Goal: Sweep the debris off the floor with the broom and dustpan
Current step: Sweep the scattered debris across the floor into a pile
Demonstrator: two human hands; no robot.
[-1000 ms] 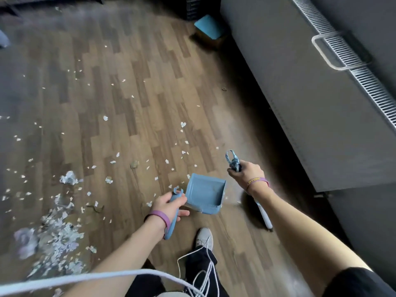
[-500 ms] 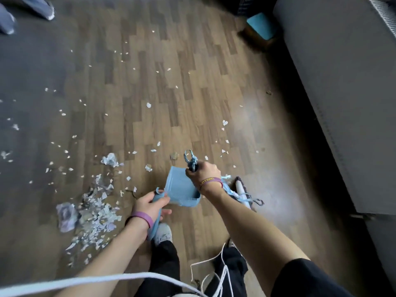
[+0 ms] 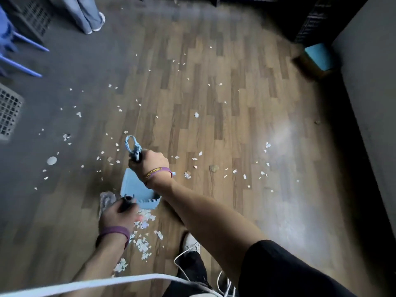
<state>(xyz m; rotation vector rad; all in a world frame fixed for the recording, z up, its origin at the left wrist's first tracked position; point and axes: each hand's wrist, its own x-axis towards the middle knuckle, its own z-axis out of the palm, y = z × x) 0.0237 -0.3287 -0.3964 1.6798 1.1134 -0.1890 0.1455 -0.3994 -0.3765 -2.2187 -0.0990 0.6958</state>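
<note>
1. We see a pale blue dustpan [image 3: 134,188] with a toothed edge, low over the wooden floor [image 3: 216,127] and just beyond a heap of paper scraps [image 3: 143,243].
2. Its long axis runs away from us, toothed edge nearest.
3. Our left hand [image 3: 119,215] curls around what seems to be its handle, blurred dark. Our right hand [image 3: 151,162], arm crossing over, grips the top of the broom [image 3: 134,152].

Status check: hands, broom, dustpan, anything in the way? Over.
Right hand grips broom handle. Left hand grips dustpan, next to paper scrap pile. White cable by the shoe; loose scraps ahead.
</note>
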